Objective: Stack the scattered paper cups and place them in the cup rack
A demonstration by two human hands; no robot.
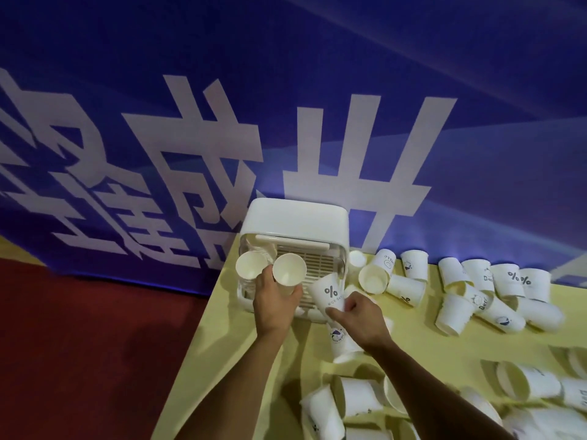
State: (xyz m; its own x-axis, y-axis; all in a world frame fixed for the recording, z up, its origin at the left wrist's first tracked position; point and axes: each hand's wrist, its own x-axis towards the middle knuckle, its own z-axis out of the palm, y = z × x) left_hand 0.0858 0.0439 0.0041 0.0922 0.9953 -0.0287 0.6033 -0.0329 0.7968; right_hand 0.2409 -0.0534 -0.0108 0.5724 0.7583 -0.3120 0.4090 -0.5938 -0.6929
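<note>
We read a black "%" on the percent-sign cup (328,295). There is a line of small letters under it, too blurred for us to make out. Two more "%" marks show on the scattered cups (511,282) standing inverted at the far right. Others nearby carry a round blue logo or partial lettering starting "Be". Behind everything hangs a blue banner (317,74) with large white Chinese characters, cut off at the left edge.

The table (413,341) is pale yellow-green, and a red floor (79,344) lies to its left.

The cup rack (295,217) is a white box with rounded corners, a clear front and a slatted cream inside. It sits at the table's far left corner against the banner.

Our left hand (276,303) grasps a pair of paper cups (289,271) side by side, mouths facing us, just in front of the rack. Our right hand (355,315) pinches the percent-sign cup near its rim, with the base tilted toward the rack. More white cups lie tipped in a nearer heap (355,398).
</note>
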